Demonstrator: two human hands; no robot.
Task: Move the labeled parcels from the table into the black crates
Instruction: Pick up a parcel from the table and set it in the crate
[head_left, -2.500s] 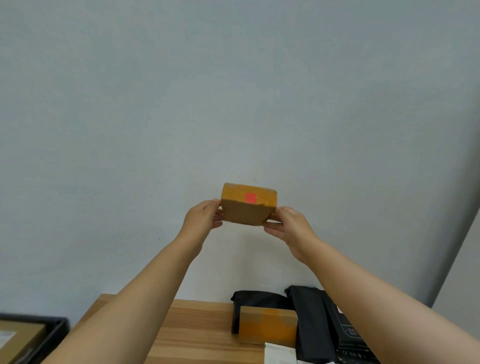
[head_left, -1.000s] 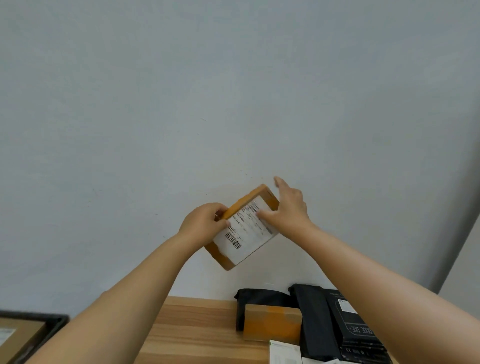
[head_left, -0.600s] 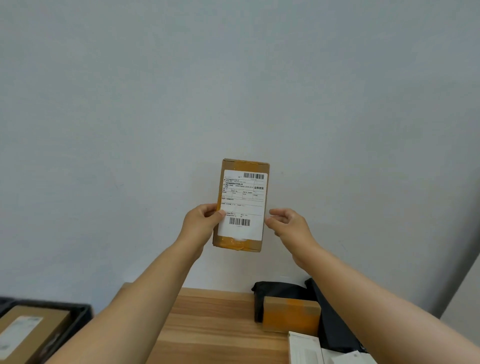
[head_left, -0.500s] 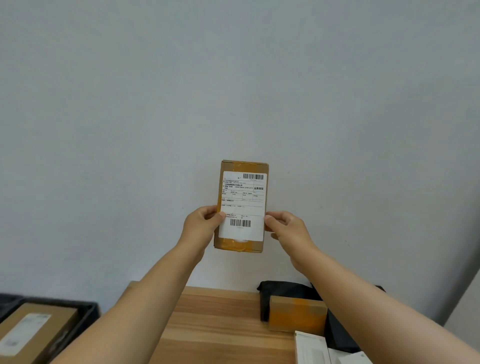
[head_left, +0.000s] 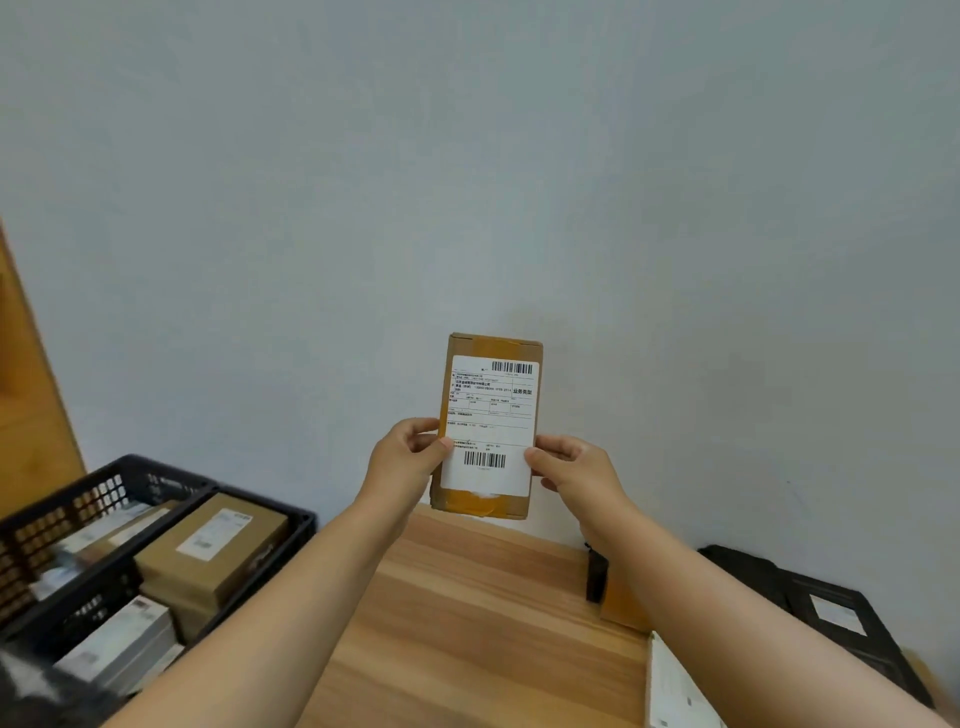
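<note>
Gripping a labeled parcel (head_left: 488, 426) upright at frame centre above the table (head_left: 467, 613), left hand (head_left: 410, 457) and right hand (head_left: 571, 462) pinching its side edges, black crates (head_left: 156, 488) holding boxes at lower left.

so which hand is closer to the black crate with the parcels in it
Left. The left hand grips the held parcel's left edge, on the side toward the black crate at lower left. The right hand holds the parcel's opposite edge, farther from it.
</note>
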